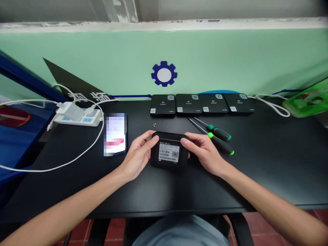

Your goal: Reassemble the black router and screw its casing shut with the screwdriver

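Note:
Between my two hands is a black set-top box [167, 163], tilted so its underside with a white printed label [169, 151] faces me. My left hand [137, 155] grips the box's left edge, thumb on the top left corner of this face. On the opposite side my right hand [207, 153] pinches the right edge, its thumb near the upper right corner. A few tiny screws [154, 125] lie on the table just beyond the box. Two screwdrivers rest beyond my right hand: one with a dark and teal handle [222, 133], one with a black and bright green handle [222, 145].
Several similar black boxes [189, 104] stand in a row along the wall. At left are a lit phone [115, 133] and a white power strip [94, 119] with a looping cable [88, 147]. A green transparent object [307, 99] sits at the far right of the black table [271, 174].

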A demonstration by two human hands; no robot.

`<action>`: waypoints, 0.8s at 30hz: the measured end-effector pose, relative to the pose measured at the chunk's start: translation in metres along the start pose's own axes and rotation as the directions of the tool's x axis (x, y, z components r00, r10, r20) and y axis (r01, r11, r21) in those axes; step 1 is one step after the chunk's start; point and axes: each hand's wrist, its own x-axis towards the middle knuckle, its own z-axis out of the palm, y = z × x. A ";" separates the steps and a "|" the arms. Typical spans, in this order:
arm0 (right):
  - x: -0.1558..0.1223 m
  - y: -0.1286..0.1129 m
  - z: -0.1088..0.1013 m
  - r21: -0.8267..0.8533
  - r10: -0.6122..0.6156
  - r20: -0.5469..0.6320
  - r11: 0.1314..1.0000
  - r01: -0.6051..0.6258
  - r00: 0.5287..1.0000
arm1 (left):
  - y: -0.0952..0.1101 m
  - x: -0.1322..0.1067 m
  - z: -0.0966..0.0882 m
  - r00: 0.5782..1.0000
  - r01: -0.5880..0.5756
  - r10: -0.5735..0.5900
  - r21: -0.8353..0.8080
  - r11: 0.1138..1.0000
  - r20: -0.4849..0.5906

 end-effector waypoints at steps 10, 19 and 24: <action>-0.001 -0.002 -0.002 -0.039 -0.002 -0.041 0.999 0.001 0.999 | 0.002 0.001 -0.007 0.985 -0.174 0.162 0.388 0.905 0.064; 0.001 0.006 -0.012 -0.111 0.056 -0.068 0.992 -0.064 0.996 | 0.004 -0.008 -0.011 0.824 -0.565 0.244 0.770 0.296 0.511; 0.000 0.007 -0.010 -0.298 -0.033 -0.104 0.955 0.001 0.994 | -0.001 -0.007 -0.011 0.848 -0.529 0.199 0.807 0.263 0.491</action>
